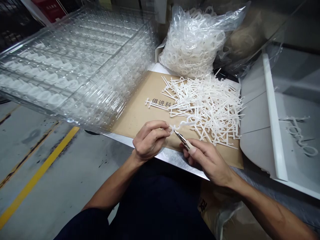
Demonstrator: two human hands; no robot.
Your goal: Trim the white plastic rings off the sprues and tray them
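Near the front edge of the bench, my left hand pinches a small white plastic piece that reaches to the right, toward the pile. My right hand is closed around metal nippers, whose tips meet the white piece just beside my left fingertips. Whether the jaws are fully closed is too small to tell. Beyond both hands spreads a heap of thin white plastic sprues, lying on brown cardboard with printed characters.
Stacked clear plastic trays with white parts stand at the left. A clear bag of white rings sits behind the heap. At the right, a white bin holds a few white pieces. The metal bench edge runs close to me.
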